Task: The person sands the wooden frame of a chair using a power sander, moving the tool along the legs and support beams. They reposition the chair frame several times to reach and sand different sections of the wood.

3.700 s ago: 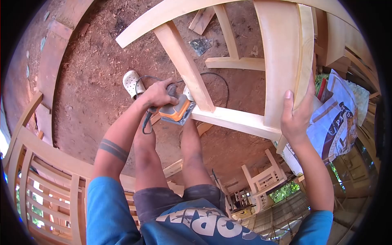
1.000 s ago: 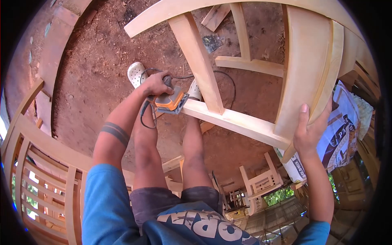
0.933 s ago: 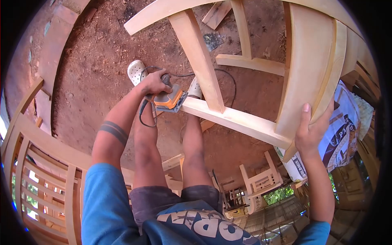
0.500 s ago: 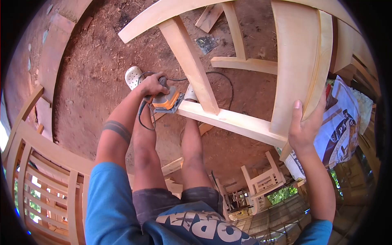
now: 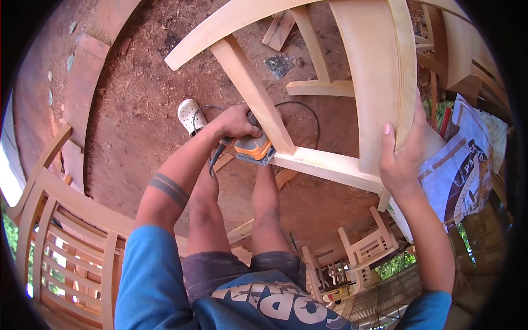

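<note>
My left hand (image 5: 239,122) is wrapped around an orange and grey electric sander (image 5: 254,147). The sander sits at the left end of a pale wooden rail (image 5: 335,169), close to the foot of a slanted wooden post (image 5: 252,91). Both pieces belong to an unpainted chair frame with a long curved arm (image 5: 220,25). On the right, my right hand (image 5: 404,165) grips the lower edge of the frame's wide panel (image 5: 371,77), thumb on the near face and the other fingers mostly hidden behind it. A dark cord (image 5: 314,118) loops behind the post.
A printed white sack (image 5: 459,165) lies to the right of the frame. Slatted wooden furniture (image 5: 71,247) stands at lower left, with another wooden chair (image 5: 368,250) at lower right. Wood offcuts (image 5: 279,30) lie on the reddish dirt ground (image 5: 137,121).
My left hand has moved the sander rightward, nearer the slanted post. The wide panel appears farther left and more tilted, my right hand still gripping it. The whole view has shifted slightly.
</note>
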The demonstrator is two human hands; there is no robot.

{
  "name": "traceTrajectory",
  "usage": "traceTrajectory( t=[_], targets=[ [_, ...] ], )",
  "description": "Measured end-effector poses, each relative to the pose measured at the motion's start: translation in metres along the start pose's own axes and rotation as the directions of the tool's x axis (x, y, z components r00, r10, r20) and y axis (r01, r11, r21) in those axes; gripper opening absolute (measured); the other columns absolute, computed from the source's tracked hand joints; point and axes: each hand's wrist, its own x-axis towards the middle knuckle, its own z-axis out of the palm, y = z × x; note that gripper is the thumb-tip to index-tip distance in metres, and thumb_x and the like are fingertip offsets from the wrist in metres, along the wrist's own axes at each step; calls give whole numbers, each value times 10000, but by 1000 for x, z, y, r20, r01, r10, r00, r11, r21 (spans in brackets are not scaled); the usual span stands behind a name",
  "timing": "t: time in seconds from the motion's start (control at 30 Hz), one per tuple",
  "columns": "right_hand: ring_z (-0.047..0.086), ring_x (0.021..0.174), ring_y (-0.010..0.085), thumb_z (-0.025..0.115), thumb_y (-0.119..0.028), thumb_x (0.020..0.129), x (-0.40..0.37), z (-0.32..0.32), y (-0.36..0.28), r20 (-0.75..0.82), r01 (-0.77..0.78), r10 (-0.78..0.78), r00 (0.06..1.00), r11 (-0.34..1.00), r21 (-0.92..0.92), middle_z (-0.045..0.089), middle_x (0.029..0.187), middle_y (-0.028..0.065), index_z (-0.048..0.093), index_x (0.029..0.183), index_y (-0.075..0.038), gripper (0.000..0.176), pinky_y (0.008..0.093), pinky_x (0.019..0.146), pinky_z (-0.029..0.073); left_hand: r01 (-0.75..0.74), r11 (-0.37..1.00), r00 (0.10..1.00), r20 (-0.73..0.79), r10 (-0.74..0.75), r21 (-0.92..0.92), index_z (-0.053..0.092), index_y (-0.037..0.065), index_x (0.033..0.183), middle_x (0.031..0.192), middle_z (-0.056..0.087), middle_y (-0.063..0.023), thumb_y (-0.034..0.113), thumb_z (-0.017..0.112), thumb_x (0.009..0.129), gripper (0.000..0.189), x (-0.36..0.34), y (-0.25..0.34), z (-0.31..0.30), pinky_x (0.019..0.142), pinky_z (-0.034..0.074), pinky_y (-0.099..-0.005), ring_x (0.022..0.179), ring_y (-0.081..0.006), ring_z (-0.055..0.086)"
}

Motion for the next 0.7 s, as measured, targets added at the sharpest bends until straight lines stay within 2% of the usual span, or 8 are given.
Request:
traceTrajectory(
  t=[0.1, 0.17, 0.27, 0.37, 0.47, 0.57, 0.67, 0.7],
  targets=[
    [414, 1387, 437, 536, -27, 900, 0, -1, -1, -2, -10, 10, 1000, 1000, 10, 388, 1513, 276, 276, 1529, 62, 687, 470, 1168, 329, -2, 1000, 1000, -17, 3, 26, 665, 36, 1242, 1140, 720, -148, 265, 867, 671, 648, -3, 8, 2, 978, 514, -350, 1060, -256, 680],
    [413, 1387, 442, 536, -27, 899, 1, 0, 0, -19, 1, -1, 1000, 1000, 4, 388, 1512, 278, 279, 1527, 62, 685, 477, 1167, 332, -12, 1000, 999, -33, 13, 12, 685, 41, 1209, 1125, 725, -140, 263, 861, 685, 596, -2, 10, 1, 960, 520, -352, 1048, -250, 679],
    [413, 1385, 447, 534, -26, 897, 0, 2, 0, -33, 14, -14, 999, 1000, -2, 390, 1510, 280, 282, 1525, 63, 682, 482, 1164, 335, -235, 972, 971, 41, 234, 23, 710, 44, 1153, 1099, 730, -132, 246, 849, 708, 508, 17, 10, -1, 924, 528, -357, 1023, -241, 677],
    [413, 1383, 451, 533, -24, 895, 0, 0, 0, -31, 24, -24, 999, 1000, -7, 393, 1507, 282, 283, 1524, 64, 683, 482, 1163, 335, -281, 959, 959, 45, 279, 41, 728, 38, 1098, 1078, 731, -129, 227, 839, 724, 433, 32, 16, -1, 900, 533, -364, 999, -242, 678],
    [412, 1382, 456, 532, -21, 894, -1, 2, 1, -28, 25, -24, 999, 999, 23, 395, 1504, 285, 282, 1523, 67, 683, 481, 1162, 336, -259, 966, 964, 56, 259, 0, 703, 32, 1152, 1082, 725, -134, 240, 843, 716, 503, 31, -4, 4, 920, 525, -366, 1029, -242, 674],
    [414, 1381, 454, 533, -14, 894, 0, 1, 2, -33, 37, -36, 999, 999, 24, 393, 1507, 282, 285, 1526, 59, 683, 476, 1161, 336, -37, 998, 999, -22, 36, -44, 642, 30, 1253, 1125, 706, -153, 254, 848, 700, 631, -7, 5, 3, 942, 513, -371, 1069, -256, 663],
    [419, 1380, 446, 538, -5, 892, 0, 1, 1, -35, 36, -35, 999, 999, 22, 392, 1513, 271, 291, 1532, 36, 687, 472, 1159, 339, -4, 1000, 1000, 26, 3, 28, 556, 34, 1357, 1189, 679, -173, 257, 854, 682, 771, -47, 14, -6, 961, 504, -375, 1105, -279, 653],
    [421, 1379, 443, 540, -1, 891, 1, 1, 2, -38, 32, -32, 999, 999, 20, 391, 1515, 267, 294, 1535, 27, 690, 471, 1159, 340, 54, 995, 998, 37, -57, 82, 531, 33, 1355, 1186, 666, -171, 247, 854, 673, 784, -60, 20, -10, 959, 503, -368, 1089, -279, 648]
  ],
)
